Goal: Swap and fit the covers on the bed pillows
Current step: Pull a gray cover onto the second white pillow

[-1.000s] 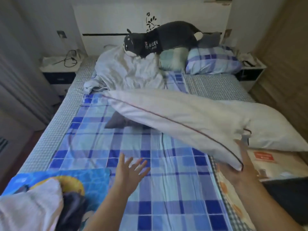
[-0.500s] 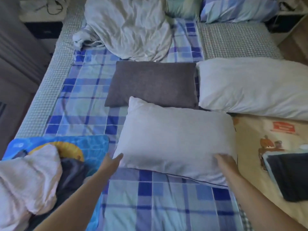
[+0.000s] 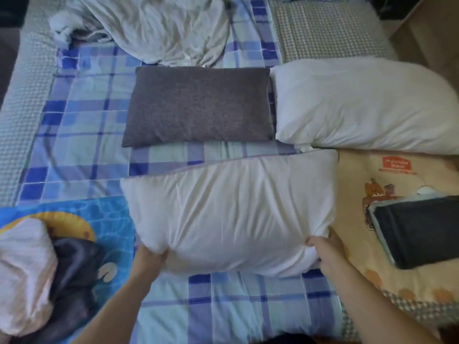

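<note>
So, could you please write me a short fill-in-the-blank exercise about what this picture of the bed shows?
1. Both hands grip the near edge of a ____ pillow.
2. The grey pillow lies ____ the person than the gripped one.
3. The left hand and right hand hold its two near ____.
4. The sheet under the pillows has a blue ____ pattern.

Missing words: white; farther from; corners; checked

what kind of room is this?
Most likely a bedroom: a bed with a blue plaid sheet, a bare white pillow and a grey pillow lying on it, plus crumpled bedding.
</note>
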